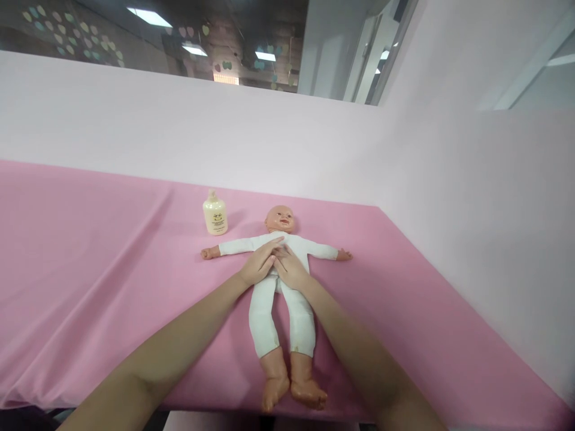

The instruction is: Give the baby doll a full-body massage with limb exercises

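A baby doll (263,317) with a white cloth body lies on its back, its head toward the wall and its bare feet toward me. Both its arms stretch out sideways. My left hand (259,261) rests on the doll's chest and belly, fingers extended and pointing up and inward. Beside it, my right hand (290,266) lies on the same part of the torso, with the fingertips of the two hands meeting near the middle. Neither hand grips anything. The part of the torso under my palms is hidden.
A cream lotion bottle (215,215) stands upright to the left of the doll's head. The pink cloth (112,269) covering the table has folds on the left. White walls (179,126) border the table at the back and right, with a window (251,42) above.
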A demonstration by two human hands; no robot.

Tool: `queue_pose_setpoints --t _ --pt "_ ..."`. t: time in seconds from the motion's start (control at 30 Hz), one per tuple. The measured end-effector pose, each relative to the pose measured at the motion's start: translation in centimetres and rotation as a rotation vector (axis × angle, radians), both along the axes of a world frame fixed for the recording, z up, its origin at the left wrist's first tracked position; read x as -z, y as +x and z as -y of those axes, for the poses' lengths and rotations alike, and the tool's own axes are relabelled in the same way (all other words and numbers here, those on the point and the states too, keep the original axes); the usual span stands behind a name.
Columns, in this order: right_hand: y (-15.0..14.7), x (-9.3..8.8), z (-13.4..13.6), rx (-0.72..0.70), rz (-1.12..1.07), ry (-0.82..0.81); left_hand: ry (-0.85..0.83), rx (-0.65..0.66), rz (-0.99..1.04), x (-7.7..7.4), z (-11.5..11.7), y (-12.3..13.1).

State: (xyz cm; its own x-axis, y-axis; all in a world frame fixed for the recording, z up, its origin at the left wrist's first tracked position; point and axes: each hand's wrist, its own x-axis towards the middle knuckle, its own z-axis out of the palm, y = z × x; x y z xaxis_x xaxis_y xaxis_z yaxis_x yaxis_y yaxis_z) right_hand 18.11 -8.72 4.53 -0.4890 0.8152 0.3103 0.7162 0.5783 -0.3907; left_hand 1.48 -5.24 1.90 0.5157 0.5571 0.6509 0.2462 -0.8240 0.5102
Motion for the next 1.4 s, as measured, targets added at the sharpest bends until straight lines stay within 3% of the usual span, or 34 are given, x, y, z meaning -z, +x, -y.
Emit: queue_pose_setpoints --t 0.1,0.3,0.37,0.47,0.53,0.63,0.73,1.03,1.4 --pt "0.2 0.3 -0.4 -0.074 0.005 0.030 -0.070 0.034 -0.088 0.0 -0.3 0.1" --pt "0.3 0.3 -0.9 -0.089 -0.069 0.036 -0.197 -0.085 -0.073 1.0 -1.7 0.1" --pt "0.4 0.2 -0.9 -0.039 -0.126 0.022 -0.226 -0.139 -0.082 1.5 -2.1 0.1" --pt "0.6 0.3 -0.6 0.147 -0.229 0.045 -0.210 -0.219 -0.092 1.8 -2.3 0.0" --pt "0.7 0.3 -0.3 0.225 -0.254 0.084 -0.139 -0.163 -0.140 1.6 -2.0 -0.1" --pt "0.6 0.2 -0.2 0.085 -0.134 0.094 -0.039 0.017 -0.219 1.1 -1.4 0.1" --pt "0.4 0.2 -0.5 -0.003 -0.030 0.045 -0.036 0.036 -0.190 0.8 -1.0 0.4" --pt "0.4 0.9 -2.3 0.247 -0.068 -0.007 -0.089 -0.007 -0.143 1.2 -1.8 0.8" --pt "3.6 2.3 -3.7 0.534 -0.104 -0.073 -0.247 -0.312 -0.122 3.8 -4.4 -0.8"
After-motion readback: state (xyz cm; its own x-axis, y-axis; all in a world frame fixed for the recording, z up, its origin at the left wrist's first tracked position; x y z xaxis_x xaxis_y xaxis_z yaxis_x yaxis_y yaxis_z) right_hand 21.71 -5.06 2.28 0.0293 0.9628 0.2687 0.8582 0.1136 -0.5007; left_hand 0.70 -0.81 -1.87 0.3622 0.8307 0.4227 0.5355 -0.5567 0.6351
